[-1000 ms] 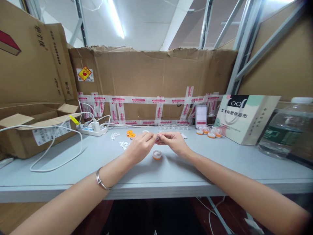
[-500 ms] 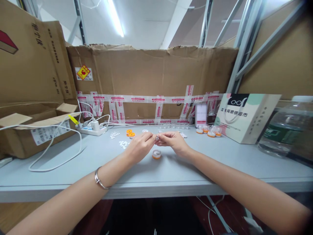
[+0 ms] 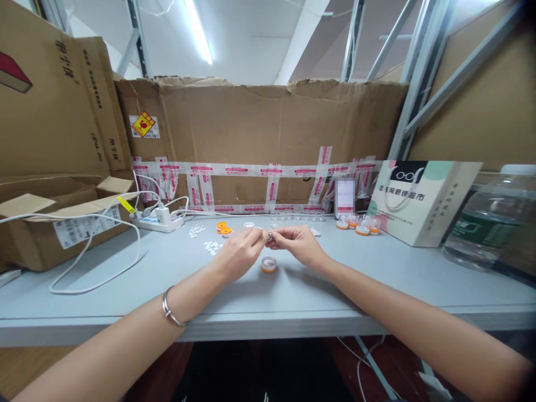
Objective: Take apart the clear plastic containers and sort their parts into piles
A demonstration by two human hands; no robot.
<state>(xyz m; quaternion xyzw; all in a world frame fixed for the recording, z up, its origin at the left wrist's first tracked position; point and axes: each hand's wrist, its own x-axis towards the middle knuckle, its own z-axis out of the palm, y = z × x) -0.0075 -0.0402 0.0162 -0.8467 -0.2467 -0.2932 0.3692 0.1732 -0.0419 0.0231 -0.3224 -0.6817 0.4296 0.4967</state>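
My left hand [image 3: 242,251] and my right hand [image 3: 298,244] meet above the middle of the table, fingertips pinched together. Between them is a small round whitish piece [image 3: 269,238], mostly covered by the fingers; its kind is too small to make out. Just below the hands stands a small round container [image 3: 268,264] with a clear upper part and an orange base, something pale inside it. Left of my left hand lie several small white pieces [image 3: 213,247] and orange rings [image 3: 224,228]. A white ring [image 3: 248,224] sits behind it.
Orange-and-clear containers [image 3: 362,228] cluster at the back right by a phone [image 3: 345,196], a paper bag [image 3: 419,204] and a water bottle [image 3: 486,223]. A row of clear cups [image 3: 297,215] lines the cardboard. At left are a power strip [image 3: 161,223], cables and an open carton [image 3: 62,223].
The small piece between my fingertips has turned slightly and is more covered by my right fingers. Both hands stay in nearly the same place; the container has not moved on the table.
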